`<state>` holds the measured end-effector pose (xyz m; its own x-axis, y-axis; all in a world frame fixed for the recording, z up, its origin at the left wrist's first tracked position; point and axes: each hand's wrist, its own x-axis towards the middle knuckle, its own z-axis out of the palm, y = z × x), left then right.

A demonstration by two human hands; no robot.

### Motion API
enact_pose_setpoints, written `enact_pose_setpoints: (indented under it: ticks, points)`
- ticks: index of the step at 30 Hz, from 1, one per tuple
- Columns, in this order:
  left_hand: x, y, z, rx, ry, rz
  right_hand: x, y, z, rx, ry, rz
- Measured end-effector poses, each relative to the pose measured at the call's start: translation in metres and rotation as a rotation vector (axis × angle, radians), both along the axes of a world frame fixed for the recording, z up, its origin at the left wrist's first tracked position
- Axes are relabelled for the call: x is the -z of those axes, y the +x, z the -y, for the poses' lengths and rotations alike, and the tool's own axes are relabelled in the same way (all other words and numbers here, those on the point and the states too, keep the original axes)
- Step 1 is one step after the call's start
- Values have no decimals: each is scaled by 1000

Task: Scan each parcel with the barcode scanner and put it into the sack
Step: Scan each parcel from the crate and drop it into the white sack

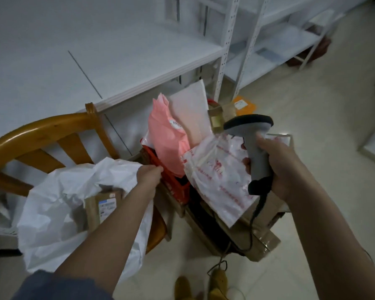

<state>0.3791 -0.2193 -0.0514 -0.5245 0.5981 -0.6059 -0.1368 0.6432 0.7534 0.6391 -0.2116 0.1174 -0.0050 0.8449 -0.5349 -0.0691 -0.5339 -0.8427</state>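
Note:
My right hand grips the grey barcode scanner by its handle, its head pointing left and its cable hanging down to the floor. My left hand pinches the rim of the white sack, which lies open on a wooden chair. A brown cardboard parcel with a label sits inside the sack. To the right, an open carton holds several parcels: a pink mailer, a white mailer with red print, a pale padded envelope and a red box.
The wooden chair stands at the left against a white table. White metal shelving runs along the back right. An orange parcel lies on the floor behind the carton. A power strip lies on the pale floor.

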Motion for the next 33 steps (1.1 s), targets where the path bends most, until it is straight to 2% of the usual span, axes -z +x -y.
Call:
enact_pose_setpoints:
  ticks: [2,5,8,10,12,14,15,17,19,22,25,29,33]
  points:
    - [-17,47,-16,155,85,53,-3,26,3,38,15,-1]
    - [-27,102,-25,326,17,3,-3,57,4,76,12,-7]
    - [-18,128,-23,209,-199,-58,0,83,2,66,-1,-27]
    - [-11,137,-21,112,-245,-67,6,101,-2,61,-15,-35]
    - [-2,145,-18,139,-187,-346,14,122,-4,66,-26,-19]
    - [10,153,-12,343,49,-733,20,138,-6,83,-41,11]
    - [12,160,-9,500,179,-836,23,144,-8,91,-49,11]
    - [12,183,-5,760,312,-803,28,152,-12,113,-66,-6]
    - [13,209,-4,915,334,-739,30,155,-16,137,-80,-16]
    - [20,235,-5,1069,252,-897,31,161,-19,136,-99,-32]
    - [20,240,-4,1058,192,-969,32,179,-16,95,-79,-4]
    - [14,246,0,994,285,-968,33,205,-14,184,-34,-26]
    - [-13,252,-3,934,408,-1040,32,220,-19,306,-17,-96]
